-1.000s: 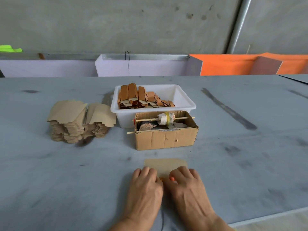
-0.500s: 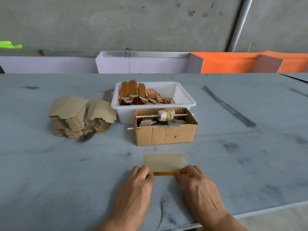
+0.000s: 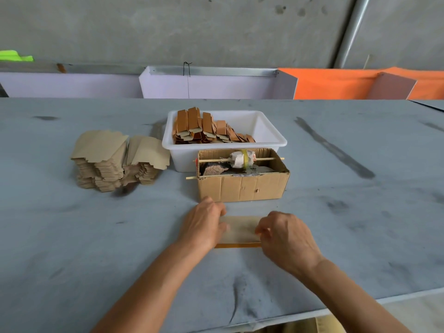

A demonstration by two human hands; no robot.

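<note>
- Since half a second ago the left hand and right hand have slid from the near corners of the card up along its short ends. The orange strip on its near edge now shows in full between them.
- The left hand grips the card's left end, thumb on top and fingers curled at the far corner.
- The right hand's fingers curl onto the right end and pinch it. The card is blurred, so I cannot tell whether it lies flat on the bench or is just off it.
- The card sits toward the front of the bench, in the middle, between the two hands.
- Just beyond it stands an open cardboard box. Its front wall is near the left fingertips and blocks the way forward.
- Across the box's top lies a stick carrying a rag-wrapped roll with a yellow band. A second stick pokes out of the box's left side.
- Close behind the box, seemingly touching it, is a white tub, its left half filled with folded orange-brown pieces.
- Left of the tub, well apart from the hands, is a stack of tan cut sheets in two leaning piles.
- Past the bench's far edge run lilac panels and orange panels. Behind them is a concrete wall with a pipe at the right.
</note>
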